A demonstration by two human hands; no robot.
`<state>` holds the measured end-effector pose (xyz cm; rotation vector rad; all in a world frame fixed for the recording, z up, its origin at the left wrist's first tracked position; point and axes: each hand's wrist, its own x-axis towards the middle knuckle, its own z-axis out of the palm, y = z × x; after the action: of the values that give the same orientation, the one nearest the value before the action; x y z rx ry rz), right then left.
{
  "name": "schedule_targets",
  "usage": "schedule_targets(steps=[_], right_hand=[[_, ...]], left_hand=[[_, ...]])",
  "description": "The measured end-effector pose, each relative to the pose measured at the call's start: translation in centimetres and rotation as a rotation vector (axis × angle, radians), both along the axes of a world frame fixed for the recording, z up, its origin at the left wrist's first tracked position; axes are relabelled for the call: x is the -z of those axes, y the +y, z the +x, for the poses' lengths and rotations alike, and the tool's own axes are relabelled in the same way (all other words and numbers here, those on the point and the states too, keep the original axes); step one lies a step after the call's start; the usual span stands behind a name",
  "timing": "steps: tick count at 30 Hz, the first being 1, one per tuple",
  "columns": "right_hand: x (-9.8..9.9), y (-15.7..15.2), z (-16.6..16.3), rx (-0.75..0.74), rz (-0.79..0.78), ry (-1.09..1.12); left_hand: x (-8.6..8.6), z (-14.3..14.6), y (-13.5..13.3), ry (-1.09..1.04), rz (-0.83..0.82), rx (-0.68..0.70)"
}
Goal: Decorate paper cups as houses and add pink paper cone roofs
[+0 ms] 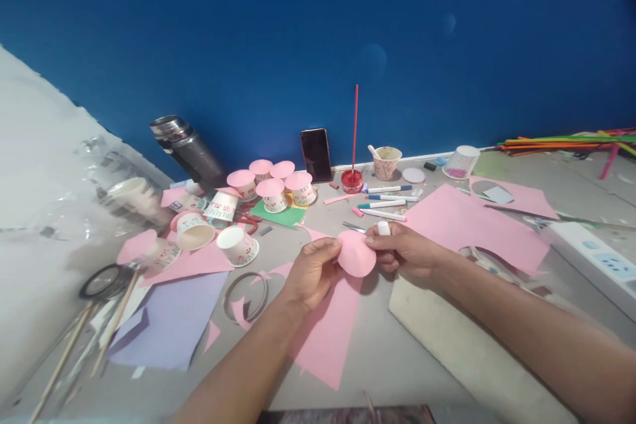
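A round piece of pink paper [356, 257], looking like a shallow cone, is held up between both hands above the table. My left hand [312, 270] pinches its left edge between thumb and fingers. At the opposite edge, my right hand [405, 248] grips the paper too; a small white stick-like object [383, 228] pokes up from its fingers. Below lies a pink paper sheet [330, 338] with a pointed end. Pointed metal blades [354, 226] show just behind the cone. Farther left, several upturned paper cups [273, 200] wear pink paper tops.
Several markers [387, 205] and a red pot with a red stick [352, 180] are at the back. A phone [315, 155] and a flask [189, 149] lean on the wall. A tape roll [227, 298] lies left, a white power strip [596, 262] right.
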<state>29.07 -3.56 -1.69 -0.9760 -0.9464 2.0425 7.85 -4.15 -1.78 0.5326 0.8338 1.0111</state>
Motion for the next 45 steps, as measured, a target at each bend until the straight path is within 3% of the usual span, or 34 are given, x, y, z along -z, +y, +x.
schedule_targets(steps=[3,9,14,22,27,33,45], right_hand=[[0.4,0.1,0.1,-0.012,-0.013,0.004],[0.5,0.5,0.2,0.103,-0.066,0.024],[0.7,0.8,0.2,0.172,-0.077,0.025],[1.0,0.7,-0.1,0.135,-0.074,0.005],[0.7,0.4,-0.2,0.113,-0.047,-0.012],[0.8,0.5,-0.1,0.099,-0.059,-0.004],[1.0,0.6,0.1,0.09,-0.059,0.006]], left_hand=[[-0.1,0.2,-0.1,-0.002,0.038,-0.037],[-0.9,0.5,0.2,0.029,-0.11,0.003],[-1.0,0.4,0.0,0.102,-0.07,0.032],[-0.8,0.5,-0.5,0.25,0.148,-0.005],[-1.0,0.4,-0.5,0.363,0.17,0.017],[-1.4,0.4,-0.6,0.348,0.185,0.054],[-0.7,0.2,-0.5,0.348,0.194,0.056]])
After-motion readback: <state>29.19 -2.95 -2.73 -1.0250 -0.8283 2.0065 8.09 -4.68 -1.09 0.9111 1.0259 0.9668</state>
